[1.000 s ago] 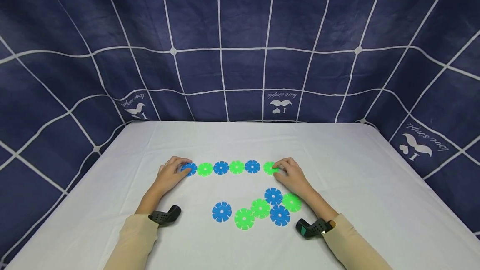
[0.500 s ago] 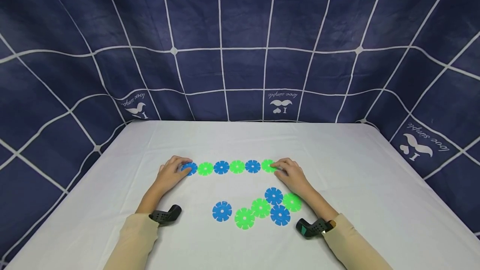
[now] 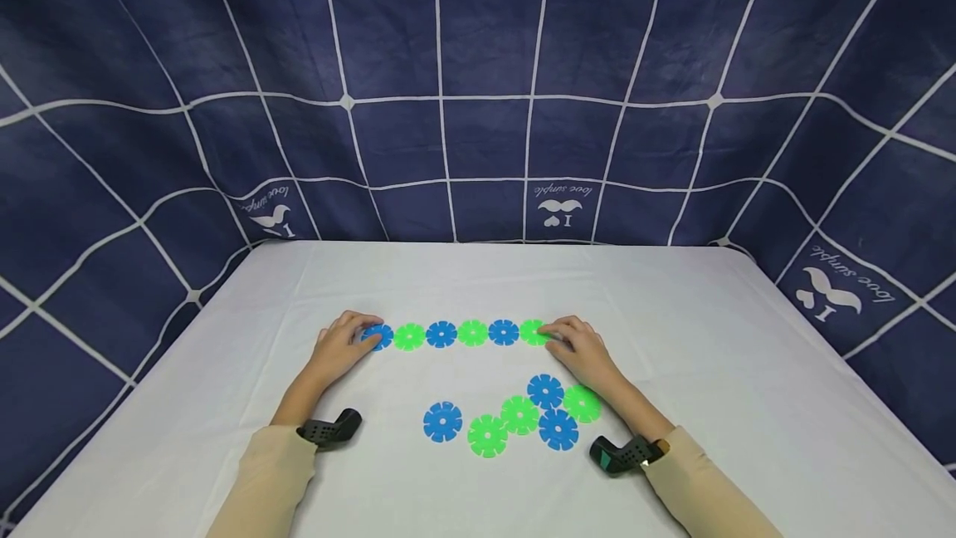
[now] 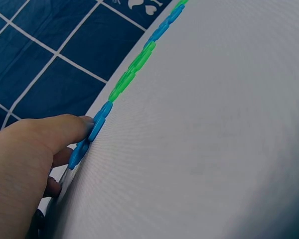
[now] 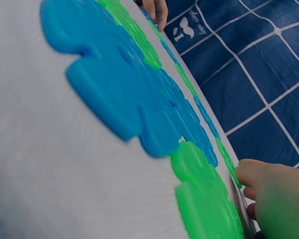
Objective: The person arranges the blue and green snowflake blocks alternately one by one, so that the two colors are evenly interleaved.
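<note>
Six flat gear-shaped discs, alternating blue and green, lie in a row [image 3: 456,333] on the white table [image 3: 709,372]. My left hand [image 3: 363,334] pinches the blue end disc [image 3: 378,336] between thumb and fingers; the left wrist view shows the thumb of that hand [image 4: 74,144] on this blue disc [image 4: 97,127]. My right hand [image 3: 555,334] pinches the green end disc [image 3: 534,332] at the row's right end. In the right wrist view, that hand [image 5: 261,194] meets the row, seen edge-on.
Several loose discs lie nearer me: a blue one [image 3: 442,422] apart, then a touching cluster [image 3: 538,413] of green and blue ones. Two of these, blue [image 5: 129,94] and green [image 5: 209,199], fill the right wrist view. Dark blue grid cloth [image 3: 478,106] hangs behind.
The green disc under my right hand has slid slightly left, closing the small gap to the row. My left hand and the loose discs have stayed put.
</note>
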Available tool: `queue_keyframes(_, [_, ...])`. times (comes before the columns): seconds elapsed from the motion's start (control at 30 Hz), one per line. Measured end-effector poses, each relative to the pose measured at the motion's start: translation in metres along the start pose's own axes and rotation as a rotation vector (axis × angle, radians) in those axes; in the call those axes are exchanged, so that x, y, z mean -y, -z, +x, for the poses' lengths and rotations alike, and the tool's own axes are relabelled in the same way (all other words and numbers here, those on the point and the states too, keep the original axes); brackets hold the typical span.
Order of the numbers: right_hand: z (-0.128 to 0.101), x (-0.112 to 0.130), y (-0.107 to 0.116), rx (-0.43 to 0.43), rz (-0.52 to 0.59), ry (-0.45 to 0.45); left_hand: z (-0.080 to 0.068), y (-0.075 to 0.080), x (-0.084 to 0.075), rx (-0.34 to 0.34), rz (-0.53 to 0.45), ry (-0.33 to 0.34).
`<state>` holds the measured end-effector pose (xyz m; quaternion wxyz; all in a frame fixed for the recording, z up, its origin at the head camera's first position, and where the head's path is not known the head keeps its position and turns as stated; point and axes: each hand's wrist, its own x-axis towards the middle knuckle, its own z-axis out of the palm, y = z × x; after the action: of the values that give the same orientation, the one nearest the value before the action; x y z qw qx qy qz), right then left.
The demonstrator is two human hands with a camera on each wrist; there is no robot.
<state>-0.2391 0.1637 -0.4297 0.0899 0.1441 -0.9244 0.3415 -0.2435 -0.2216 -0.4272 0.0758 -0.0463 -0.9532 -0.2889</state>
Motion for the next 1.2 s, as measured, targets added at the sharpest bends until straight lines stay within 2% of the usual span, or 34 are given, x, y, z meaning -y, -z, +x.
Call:
queue_keyframes(0.17, [-0.003, 0.003, -0.001, -0.011, 0.062, -0.047, -0.001, 0.001, 0.0, 0.003, 0.002, 0.003])
queue_keyframes(0.33, [-0.009, 0.007, 0.002, 0.016, 0.127, -0.041, -0.001, 0.001, 0.0, -0.001, 0.007, -0.001])
queue_keyframes(0.5, [-0.013, 0.007, 0.005, 0.131, 0.187, -0.007, -0.001, -0.001, 0.001, -0.001, 0.006, -0.004])
queue_keyframes(0.73, [-0.01, 0.0, 0.015, 0.357, 0.172, 0.138, 0.0, 0.001, 0.001, 0.004, 0.009, -0.004])
queue_keyframes(0.87, [-0.011, -0.001, 0.022, 0.481, 0.145, 0.185, 0.0, 0.002, 0.001, 0.008, 0.009, -0.009])
queue_keyframes(1.0, [-0.011, 0.0, 0.028, 0.56, 0.102, 0.199, 0.0, 0.001, 0.0, 0.01, 0.004, -0.011])
queue_keyframes(1.2, [-0.011, 0.0, 0.031, 0.59, 0.1, 0.2, -0.001, 0.002, 0.0, 0.014, 0.002, -0.008])
